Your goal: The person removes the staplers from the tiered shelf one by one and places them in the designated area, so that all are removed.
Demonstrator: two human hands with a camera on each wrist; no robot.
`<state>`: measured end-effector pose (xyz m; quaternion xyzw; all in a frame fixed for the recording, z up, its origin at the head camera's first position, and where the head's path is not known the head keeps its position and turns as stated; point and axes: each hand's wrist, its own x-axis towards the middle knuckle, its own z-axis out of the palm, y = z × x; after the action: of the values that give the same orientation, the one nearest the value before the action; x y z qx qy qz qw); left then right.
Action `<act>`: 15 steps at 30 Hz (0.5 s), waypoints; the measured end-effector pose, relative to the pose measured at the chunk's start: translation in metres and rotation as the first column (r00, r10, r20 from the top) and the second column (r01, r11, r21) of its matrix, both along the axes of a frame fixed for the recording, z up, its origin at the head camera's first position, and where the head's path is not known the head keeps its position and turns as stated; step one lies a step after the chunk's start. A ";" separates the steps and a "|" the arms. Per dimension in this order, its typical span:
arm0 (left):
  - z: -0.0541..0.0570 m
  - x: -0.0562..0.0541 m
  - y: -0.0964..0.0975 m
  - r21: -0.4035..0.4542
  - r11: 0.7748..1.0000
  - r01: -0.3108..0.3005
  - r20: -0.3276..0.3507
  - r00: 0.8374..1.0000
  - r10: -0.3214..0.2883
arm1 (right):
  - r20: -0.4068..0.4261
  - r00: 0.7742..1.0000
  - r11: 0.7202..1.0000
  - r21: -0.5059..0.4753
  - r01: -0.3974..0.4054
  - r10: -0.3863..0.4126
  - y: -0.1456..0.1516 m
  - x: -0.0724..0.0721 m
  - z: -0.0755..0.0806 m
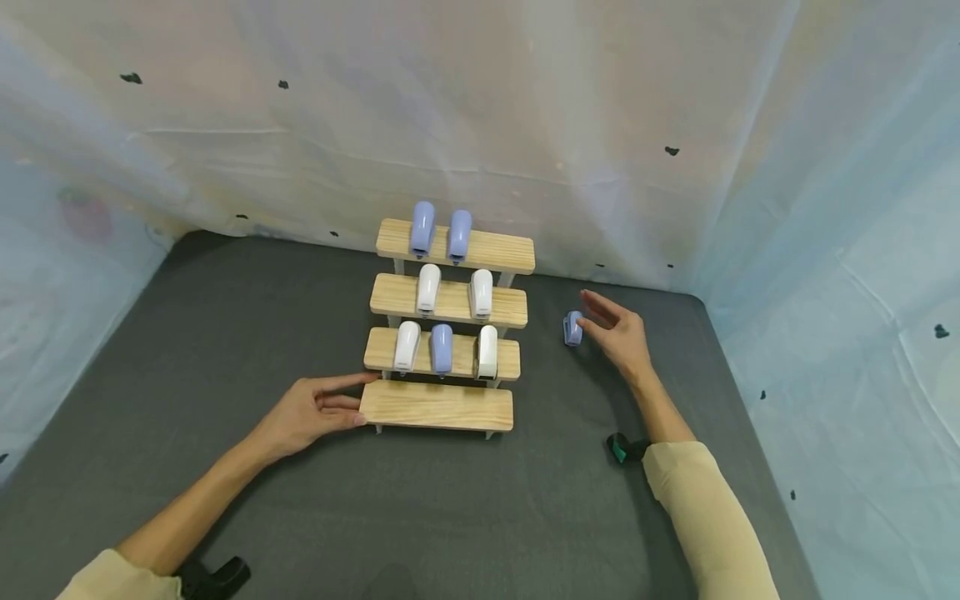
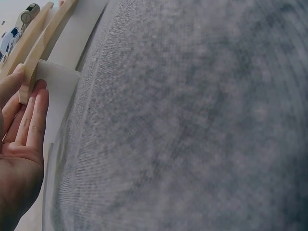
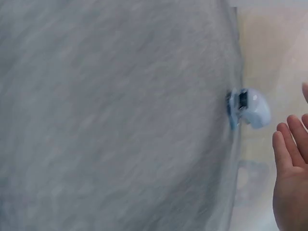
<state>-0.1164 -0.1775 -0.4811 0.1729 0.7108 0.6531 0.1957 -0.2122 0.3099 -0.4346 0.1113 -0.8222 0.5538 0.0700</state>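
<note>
A four-tier wooden stand (image 1: pixel 438 405) stands on the dark surface, and my left hand (image 1: pixel 311 414) holds the left end of its lowest board. In the left wrist view the thumb and fingers (image 2: pixel 37 115) of that hand lie on either side of the board's end (image 2: pixel 30 79). A small blue stapler (image 1: pixel 573 329) rests on the surface to the right of the stand. My right hand (image 1: pixel 617 335) is beside it with the fingers spread and loosely bent. The right wrist view shows the stapler (image 3: pixel 252 108) apart from the fingertips.
Two blue staplers (image 1: pixel 423 227) stand on the top board, two white ones (image 1: pixel 428 288) on the board below. The third board bears a white stapler (image 1: pixel 407 346), a blue one (image 1: pixel 442 348) and another white one (image 1: pixel 487 352). A pale curtain (image 1: pixel 480 108) encloses the surface.
</note>
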 end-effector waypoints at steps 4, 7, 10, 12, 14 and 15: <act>-0.001 0.001 -0.001 -0.002 1.000 0.001 0.008 1.000 -0.001 | -0.044 0.999 0.998 -0.064 -0.007 0.004 -0.006 0.001 0.002; -0.002 0.001 0.000 -0.004 1.000 0.000 0.004 1.000 0.000 | -0.076 0.997 0.993 -0.113 -0.017 0.009 -0.010 0.003 0.005; -0.002 0.000 0.000 -0.005 1.000 -0.002 -0.002 1.000 0.002 | -0.117 0.993 0.991 -0.136 -0.020 0.004 -0.014 0.006 0.011; -0.002 0.000 0.000 -0.005 1.000 -0.002 -0.006 1.000 0.002 | -0.137 0.991 0.989 -0.147 -0.026 0.006 -0.016 0.008 0.016; -0.002 0.000 0.000 -0.003 1.000 -0.003 -0.013 1.000 0.003 | -0.153 0.988 0.988 -0.149 -0.036 0.013 -0.020 0.009 0.021; -0.002 0.000 0.000 -0.001 1.000 -0.003 -0.016 1.000 0.003 | -0.160 0.987 0.988 -0.150 -0.042 0.018 -0.022 0.010 0.023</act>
<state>-0.1161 -0.1777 -0.4831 0.1768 0.7129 0.6518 0.1889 -0.2022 0.2883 -0.4115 0.1617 -0.7674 0.6056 0.1351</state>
